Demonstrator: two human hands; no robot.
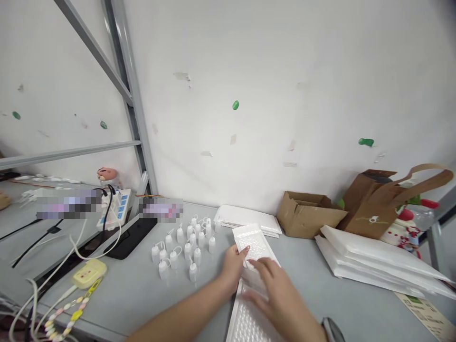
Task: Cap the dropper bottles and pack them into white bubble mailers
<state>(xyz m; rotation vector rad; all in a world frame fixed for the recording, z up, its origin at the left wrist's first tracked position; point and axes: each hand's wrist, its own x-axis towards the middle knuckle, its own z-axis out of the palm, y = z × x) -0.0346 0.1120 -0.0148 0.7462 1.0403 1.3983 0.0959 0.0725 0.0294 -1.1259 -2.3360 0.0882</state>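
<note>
A white bubble mailer point(251, 323) lies lengthwise in front of me, its bubbled top part point(257, 243) reaching toward the wall. My left hand point(232, 268) is closed on the mailer's left edge, thumb on top. Over the mailer's middle is my right hand point(276, 287), thumb and fingers apart, slightly blurred; its fingertips are at the bubbled surface. Whether anything small lies under those fingers is hidden. Left of my hands, several small white squeeze bottles point(187, 251) with tethered caps stand upright in a loose group.
Flat white mailers point(245, 219) lie by the wall, beside an open cardboard box point(309, 216) and a brown paper bag point(377, 206). Stacked padded mailers point(377, 261) are at right. A black phone point(132, 237), power strip point(119, 209), cables and yellow case point(89, 273) occupy the left.
</note>
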